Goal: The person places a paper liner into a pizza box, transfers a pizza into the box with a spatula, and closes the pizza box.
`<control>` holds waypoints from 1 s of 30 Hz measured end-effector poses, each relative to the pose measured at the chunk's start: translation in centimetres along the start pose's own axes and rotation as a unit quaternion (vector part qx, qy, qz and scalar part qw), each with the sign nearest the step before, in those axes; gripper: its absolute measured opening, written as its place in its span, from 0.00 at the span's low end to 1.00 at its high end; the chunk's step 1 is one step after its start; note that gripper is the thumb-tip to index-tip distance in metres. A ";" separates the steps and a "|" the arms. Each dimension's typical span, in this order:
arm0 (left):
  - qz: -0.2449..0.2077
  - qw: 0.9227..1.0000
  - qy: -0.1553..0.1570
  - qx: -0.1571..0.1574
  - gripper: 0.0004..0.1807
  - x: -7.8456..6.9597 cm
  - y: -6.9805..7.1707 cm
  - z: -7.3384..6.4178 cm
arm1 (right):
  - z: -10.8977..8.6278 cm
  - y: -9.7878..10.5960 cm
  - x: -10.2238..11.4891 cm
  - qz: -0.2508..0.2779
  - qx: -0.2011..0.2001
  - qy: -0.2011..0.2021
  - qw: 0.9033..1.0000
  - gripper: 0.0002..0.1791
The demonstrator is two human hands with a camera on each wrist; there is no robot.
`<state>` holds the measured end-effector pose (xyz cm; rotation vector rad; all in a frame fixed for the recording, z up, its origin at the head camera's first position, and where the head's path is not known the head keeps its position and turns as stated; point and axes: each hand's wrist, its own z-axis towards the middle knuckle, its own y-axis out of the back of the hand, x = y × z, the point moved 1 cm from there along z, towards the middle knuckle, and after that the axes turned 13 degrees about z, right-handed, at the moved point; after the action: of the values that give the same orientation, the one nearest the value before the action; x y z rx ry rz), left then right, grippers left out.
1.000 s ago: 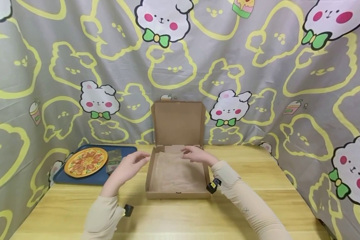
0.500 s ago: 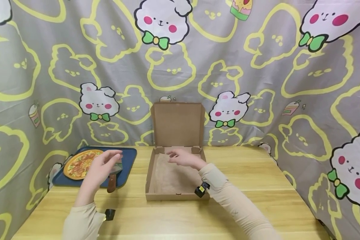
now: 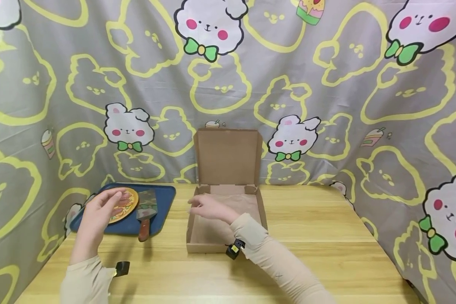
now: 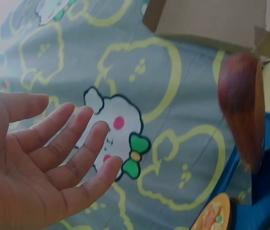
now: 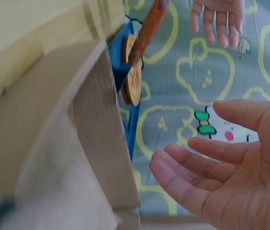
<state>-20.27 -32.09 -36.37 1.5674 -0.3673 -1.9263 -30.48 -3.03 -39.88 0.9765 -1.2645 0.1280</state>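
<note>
My left hand hovers over the left part of the blue tray, partly hiding the pizza. Its fingers look relaxed and hold nothing in the left wrist view. Beside the pizza lies a pizza server; its wooden handle juts past the tray's front edge. My right hand is above the left side of the open cardboard pizza box. Loosely bent fingers with nothing in them show in the right wrist view. A sheet of brown paper lines the box.
The wooden table carries the tray at left and the box in the middle. Behind and at both sides hangs a grey curtain with cartoon rabbits. The box lid stands upright near it.
My left hand has moved left from beside the box, past the server, to the pizza. The right hand has shifted left across the box. Tray, pizza, server and box stay put.
</note>
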 end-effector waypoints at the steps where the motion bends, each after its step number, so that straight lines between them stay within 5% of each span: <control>1: -0.005 1.000 0.004 -0.006 0.21 0.2 0.2 0.0 | 0.2 -0.3 0.2 -0.004 0.001 0.001 1.000 0.24; 6: -0.010 0.998 0.030 -0.047 0.19 1.3 0.7 0.3 | 1.1 -1.7 1.5 -0.027 0.006 0.003 1.000 0.24; 17: 0.001 0.985 0.129 -0.116 0.19 4.5 1.8 0.0 | 2.9 -5.7 3.6 0.070 -0.013 -0.054 0.996 0.24; 26: -0.098 0.970 0.183 -0.123 0.07 7.2 2.9 -0.8 | 3.8 -9.1 4.3 0.199 -0.043 -0.124 0.971 0.22; 30: -0.124 0.967 0.184 -0.129 0.07 7.8 2.8 -0.8 | 4.0 -10.3 4.3 0.208 -0.040 -0.143 0.967 0.24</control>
<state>-19.52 -38.99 -41.04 1.8084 0.2372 -1.7211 -25.99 -13.78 -42.01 0.6635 -1.7197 0.2670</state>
